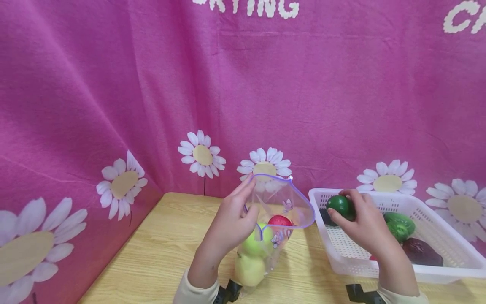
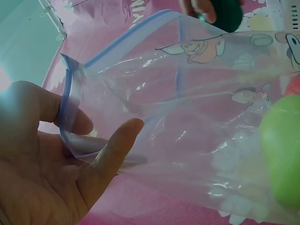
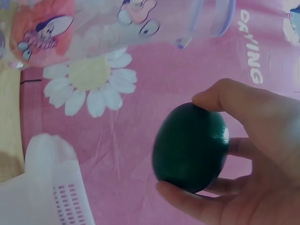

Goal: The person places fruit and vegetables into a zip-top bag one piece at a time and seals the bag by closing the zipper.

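Observation:
My left hand holds the open mouth of a clear zip bag with a purple-blue rim, its fingers curled about the edge. Inside the bag lie a light green apple, a yellowish-green rounded fruit below it, and a red round fruit. Above the left end of a white basket, my right hand grips a glossy dark green rounded fruit between thumb and fingers. The fruit is apart from the bag.
In the basket are a green pepper-like vegetable, a dark purple-brown item, a blackish item and a partly hidden red piece. Bag and basket stand on a wooden table. A pink flowered cloth hangs behind.

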Demonstrator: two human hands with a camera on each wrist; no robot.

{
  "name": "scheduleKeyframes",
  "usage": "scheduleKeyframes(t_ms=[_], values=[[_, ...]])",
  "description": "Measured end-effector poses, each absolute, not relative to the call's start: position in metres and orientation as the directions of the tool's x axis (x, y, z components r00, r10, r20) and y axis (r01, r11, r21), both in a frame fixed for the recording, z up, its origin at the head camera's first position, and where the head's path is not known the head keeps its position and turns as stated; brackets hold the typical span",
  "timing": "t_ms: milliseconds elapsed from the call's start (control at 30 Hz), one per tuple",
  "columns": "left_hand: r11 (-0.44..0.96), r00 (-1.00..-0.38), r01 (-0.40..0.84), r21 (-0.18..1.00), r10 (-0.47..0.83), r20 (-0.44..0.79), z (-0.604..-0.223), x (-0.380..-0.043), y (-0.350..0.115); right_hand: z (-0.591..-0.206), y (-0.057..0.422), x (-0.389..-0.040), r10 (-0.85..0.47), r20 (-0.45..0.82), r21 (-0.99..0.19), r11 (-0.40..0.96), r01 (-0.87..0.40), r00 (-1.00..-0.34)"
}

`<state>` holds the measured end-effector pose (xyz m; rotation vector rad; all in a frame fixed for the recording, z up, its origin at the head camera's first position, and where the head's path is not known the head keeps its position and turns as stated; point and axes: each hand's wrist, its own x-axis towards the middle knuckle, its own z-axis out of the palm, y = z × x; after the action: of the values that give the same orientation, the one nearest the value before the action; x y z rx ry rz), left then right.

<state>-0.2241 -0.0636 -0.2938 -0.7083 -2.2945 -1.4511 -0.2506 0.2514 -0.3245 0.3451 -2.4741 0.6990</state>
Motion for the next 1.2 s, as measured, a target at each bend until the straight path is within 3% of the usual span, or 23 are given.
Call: scheduleKeyframes(t_ms=[233,367,867,1200], values=[[0.362,-0.826,0.564,0.742,0.232,0.514,-0.293,-0.222,-0.062,-0.31,0.23,-0.238,0.006,0.667,-0.454,0.796,-0.4,-0.745],[0.36,-0.834,0.552,0.752,0.228,0.503,-0.293,-0.222,-0.061,-0.305,0.204,-0.23,0.039,0.711,-0.512,0.714,-0.478,-0.703],[0.382,-0.813,0.579,0.72,0.215,0.54,-0.295,-0.225,-0.063,-0.309,0.161,-0.221,-0.074,0.807,-0.47,0.519,-0.714,-0.586],[0.385,-0.813,0.58,0.718,0.221,0.538,-0.294,-0.225,-0.063,-0.309,0.158,-0.219,-0.13,0.795,-0.47,0.488,-0.736,-0.593]])
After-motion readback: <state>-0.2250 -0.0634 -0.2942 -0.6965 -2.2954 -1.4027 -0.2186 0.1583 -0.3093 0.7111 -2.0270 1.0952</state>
